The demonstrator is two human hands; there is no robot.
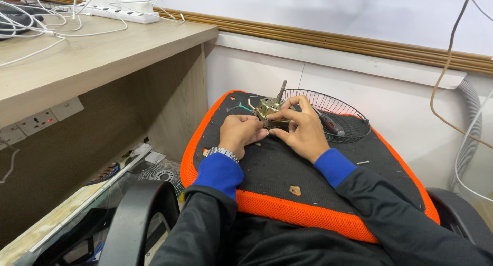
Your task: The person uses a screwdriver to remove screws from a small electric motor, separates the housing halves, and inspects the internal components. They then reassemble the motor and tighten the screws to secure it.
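Observation:
A small brass-coloured fan motor [270, 109] with a grey shaft sticking up rests on a black pad with an orange mesh edge [287, 207]. My left hand [240, 134], wearing a metal wristwatch, grips the motor's near left side. My right hand [302, 130] holds its right side, fingers curled over the top. Thin green and white wires [240, 106] trail from the motor toward the left.
A black wire fan guard [339, 107] lies behind the motor with a red-handled screwdriver [331, 124] in it. A loose screw [362, 162] and a small brown piece [295, 190] lie on the pad. A wooden desk [97, 55] with a power strip stands at left.

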